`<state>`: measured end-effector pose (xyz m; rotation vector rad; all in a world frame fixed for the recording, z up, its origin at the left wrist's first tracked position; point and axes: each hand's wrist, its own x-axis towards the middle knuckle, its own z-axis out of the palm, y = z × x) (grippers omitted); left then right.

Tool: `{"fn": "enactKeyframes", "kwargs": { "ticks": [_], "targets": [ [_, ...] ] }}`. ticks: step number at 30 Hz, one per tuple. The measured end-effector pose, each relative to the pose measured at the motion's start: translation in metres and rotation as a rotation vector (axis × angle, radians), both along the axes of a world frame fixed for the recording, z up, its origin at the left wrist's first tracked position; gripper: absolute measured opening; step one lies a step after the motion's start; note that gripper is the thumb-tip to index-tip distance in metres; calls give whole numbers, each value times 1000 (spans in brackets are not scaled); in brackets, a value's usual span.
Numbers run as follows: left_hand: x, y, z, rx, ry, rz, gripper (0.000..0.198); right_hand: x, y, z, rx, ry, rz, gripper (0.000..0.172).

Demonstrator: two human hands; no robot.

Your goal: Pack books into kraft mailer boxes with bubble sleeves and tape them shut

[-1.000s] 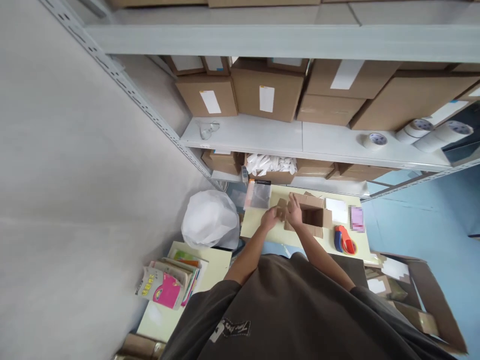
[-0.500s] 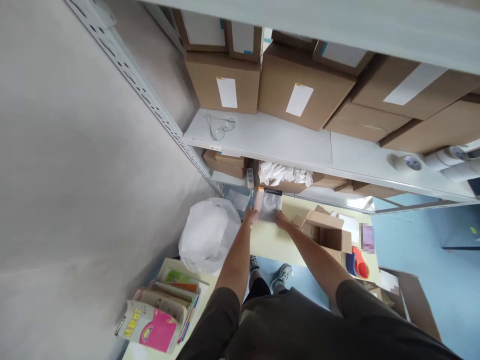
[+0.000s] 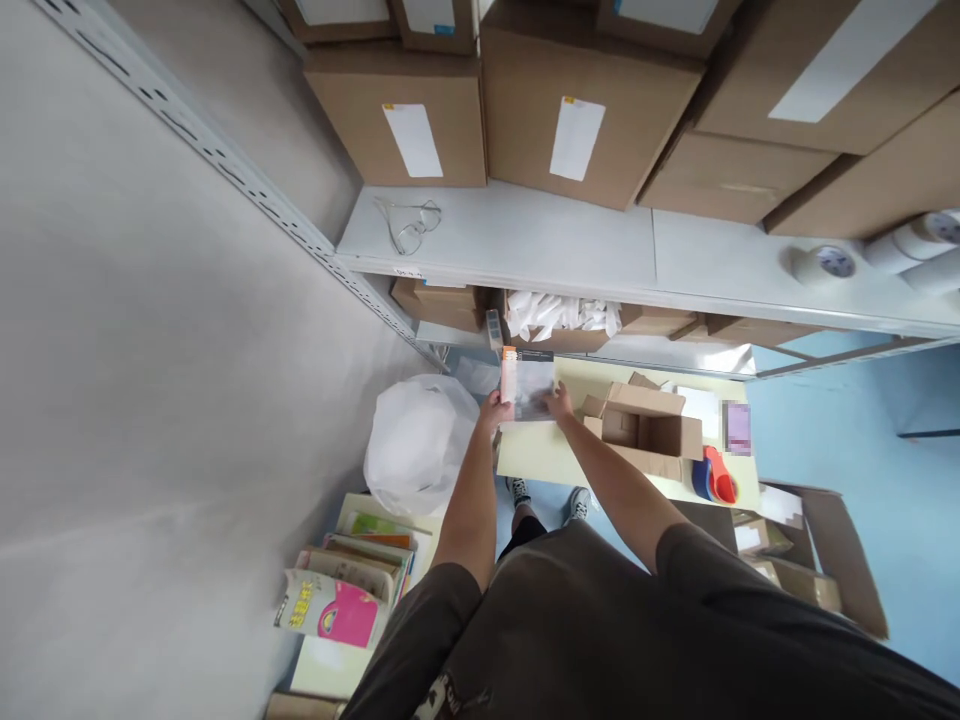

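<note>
A flat clear plastic packet (image 3: 528,384) with an orange edge and a black header lies at the far left end of the pale yellow table (image 3: 547,455). My left hand (image 3: 495,408) grips its left edge, fingers closed. My right hand (image 3: 559,402) holds its right edge. Just right of my right hand stands a small open cardboard box (image 3: 645,430), flaps up.
A tape dispenser (image 3: 712,482) and a pink slip (image 3: 739,428) lie right of the box. A white plastic bag (image 3: 420,440) sits left of the table, books (image 3: 341,590) on a low table below. Shelves above hold cartons, tape rolls (image 3: 821,262) and glasses (image 3: 409,225).
Both hands left the cardboard box, moved left to the clear packet and took hold of its edges. My view tilted up toward the shelves.
</note>
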<state>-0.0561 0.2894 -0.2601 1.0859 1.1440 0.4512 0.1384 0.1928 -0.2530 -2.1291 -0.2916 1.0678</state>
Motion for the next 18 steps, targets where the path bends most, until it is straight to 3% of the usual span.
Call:
{"fn": "enactKeyframes", "kwargs": {
  "ticks": [3,6,9,13,18],
  "targets": [
    [-17,-6,26,-75,-64,39,38,3,1,21,81,98,-65,72],
    [-31,-8,58,-93,-122,29,44,6,-5,48,291,272,-49,59],
    [-30,-11,91,-68,-158,-2,52,13,-19,78,508,371,14,59],
    [-2,-23,133,55,-101,-110,62,33,-51,120,621,334,43,63],
    [61,-58,173,195,-52,-230,77,78,-106,161,618,226,57,59]
  ]
}}
